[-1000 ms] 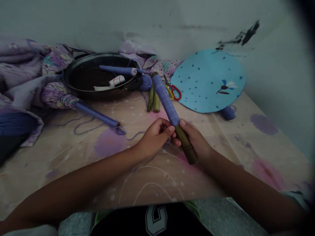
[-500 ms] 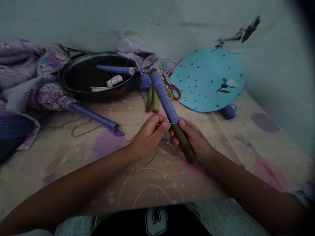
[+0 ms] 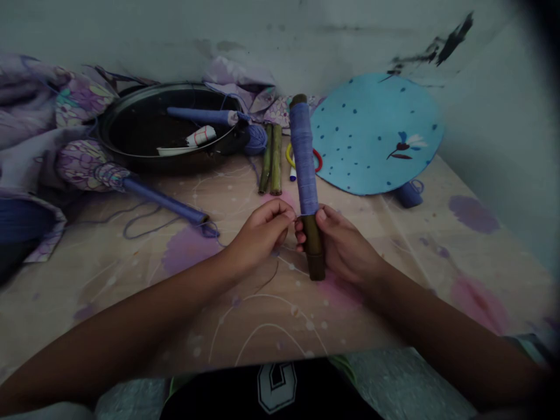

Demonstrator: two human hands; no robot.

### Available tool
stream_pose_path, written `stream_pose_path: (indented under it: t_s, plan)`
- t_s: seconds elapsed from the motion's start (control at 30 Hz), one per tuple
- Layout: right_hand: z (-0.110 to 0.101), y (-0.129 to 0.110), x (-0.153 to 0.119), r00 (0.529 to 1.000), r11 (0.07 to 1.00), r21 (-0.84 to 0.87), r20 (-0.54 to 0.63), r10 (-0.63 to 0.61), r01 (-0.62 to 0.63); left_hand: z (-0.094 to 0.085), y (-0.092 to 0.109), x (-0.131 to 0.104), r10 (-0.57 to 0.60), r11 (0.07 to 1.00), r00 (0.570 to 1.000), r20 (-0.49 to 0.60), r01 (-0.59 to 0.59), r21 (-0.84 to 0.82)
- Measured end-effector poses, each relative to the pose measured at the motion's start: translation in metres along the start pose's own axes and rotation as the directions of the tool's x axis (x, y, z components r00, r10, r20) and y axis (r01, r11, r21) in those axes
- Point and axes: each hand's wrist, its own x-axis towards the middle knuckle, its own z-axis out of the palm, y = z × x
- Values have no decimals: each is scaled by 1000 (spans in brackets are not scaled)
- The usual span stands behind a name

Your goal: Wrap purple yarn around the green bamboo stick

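Purple-wrapped stick (image 3: pixel 305 160) sits in the right hand (image 3: pixel 350 245), grip curled closed; toward eight o'clock, the left hand (image 3: pixel 266 228) pinches thread (image 3: pixel 298 217).

A bamboo stick (image 3: pixel 315 265), olive-brown, is held over the desk (image 3: pixel 376 326), its far end angled slightly left. Blue-purple yarn (image 3: pixel 306 169) wraps it snugly between bare ends, a thin strand leading left.

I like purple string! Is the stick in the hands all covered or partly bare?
Partly bare: purple string covers the middle, but the stick shows brown at both ends.
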Motion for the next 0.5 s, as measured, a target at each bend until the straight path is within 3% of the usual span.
stream_pose_path:
  t_s: [0.33,0.5]
  plan:
    - [1,-5,-4,992,992,73,86,98,-104,0,-4,2,56,995,995,86,-48,-92]
    - [-1,-3,-3,988,989,77,97,119,-127,0,-6,2,92,995,989,120,-87,-48]
